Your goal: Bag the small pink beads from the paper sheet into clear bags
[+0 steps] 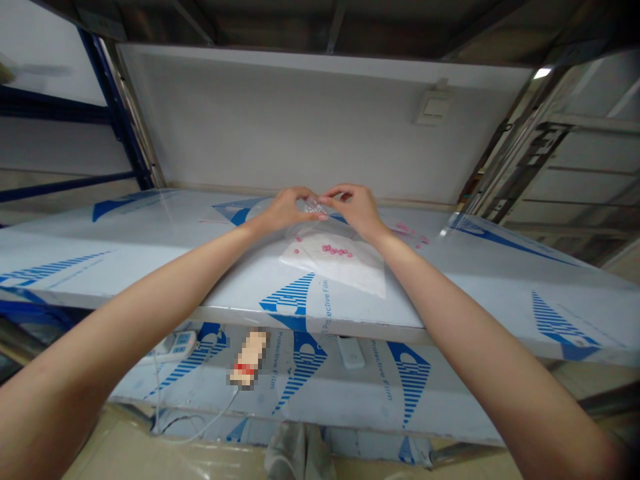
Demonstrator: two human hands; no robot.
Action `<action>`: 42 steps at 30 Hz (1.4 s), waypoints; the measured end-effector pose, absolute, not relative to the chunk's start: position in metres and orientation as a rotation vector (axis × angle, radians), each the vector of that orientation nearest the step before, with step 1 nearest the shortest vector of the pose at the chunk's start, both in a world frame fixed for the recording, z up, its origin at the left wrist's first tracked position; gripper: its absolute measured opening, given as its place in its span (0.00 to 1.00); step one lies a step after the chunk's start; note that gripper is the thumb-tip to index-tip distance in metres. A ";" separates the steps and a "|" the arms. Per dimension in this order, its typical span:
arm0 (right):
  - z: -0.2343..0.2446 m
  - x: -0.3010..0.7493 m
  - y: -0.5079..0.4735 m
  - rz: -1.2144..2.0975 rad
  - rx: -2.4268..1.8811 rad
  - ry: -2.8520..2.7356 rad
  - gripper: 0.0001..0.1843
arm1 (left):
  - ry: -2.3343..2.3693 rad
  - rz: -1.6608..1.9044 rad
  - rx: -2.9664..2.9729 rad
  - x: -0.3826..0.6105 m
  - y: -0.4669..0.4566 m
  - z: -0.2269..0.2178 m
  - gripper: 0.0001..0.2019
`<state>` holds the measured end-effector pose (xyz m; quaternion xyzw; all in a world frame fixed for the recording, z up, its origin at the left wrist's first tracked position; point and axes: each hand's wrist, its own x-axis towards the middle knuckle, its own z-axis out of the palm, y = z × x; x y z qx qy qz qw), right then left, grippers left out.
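My left hand (289, 210) pinches a small crinkled piece of clear plastic (313, 205), perhaps a bag, above the back part of the upper shelf. Thumb and fingers of my right hand (356, 205) close on the right side of the same plastic. Just below both hands, a whitish, thin sheet or flat bag (363, 275) lies on the shelf. Several small pink beads (337, 251) are on or in it, most in a short row, with a couple more at its left. To the right of my right wrist, more small pink pieces (413, 233) lie scattered.
The upper shelf (150, 253) is covered in blue-printed protective film. On the lower shelf are a power strip (180, 343), a blurred-out object (250, 358) with a white cable, and a white box-like item (351, 352). A wall with a switch (433, 108) stands behind; metal posts flank the shelf.
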<state>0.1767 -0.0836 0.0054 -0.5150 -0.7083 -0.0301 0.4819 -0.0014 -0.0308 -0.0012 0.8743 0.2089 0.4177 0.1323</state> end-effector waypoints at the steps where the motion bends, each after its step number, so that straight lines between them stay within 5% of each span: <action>1: 0.006 0.177 -0.084 -0.080 -1.248 -1.734 0.10 | 0.611 1.216 2.525 -0.002 -0.030 -0.001 0.22; 12: 0.006 0.175 -0.084 -0.149 -1.201 -1.718 0.10 | 0.621 1.188 2.503 -0.006 -0.020 -0.002 0.21; 19: 0.015 0.159 -0.110 0.557 -0.996 -2.295 0.15 | 0.720 1.219 2.465 -0.016 -0.001 -0.001 0.18; 25: -0.004 0.141 -0.116 0.783 -0.979 -2.524 0.11 | 0.729 1.246 2.408 -0.017 0.000 0.000 0.20; 29: -0.004 0.137 -0.118 0.716 -0.962 -2.512 0.04 | 0.703 1.212 2.419 -0.016 -0.001 0.000 0.19; 42: -0.034 0.085 -0.146 0.254 -0.529 -2.612 0.13 | 0.897 1.226 2.402 -0.027 0.020 -0.007 0.19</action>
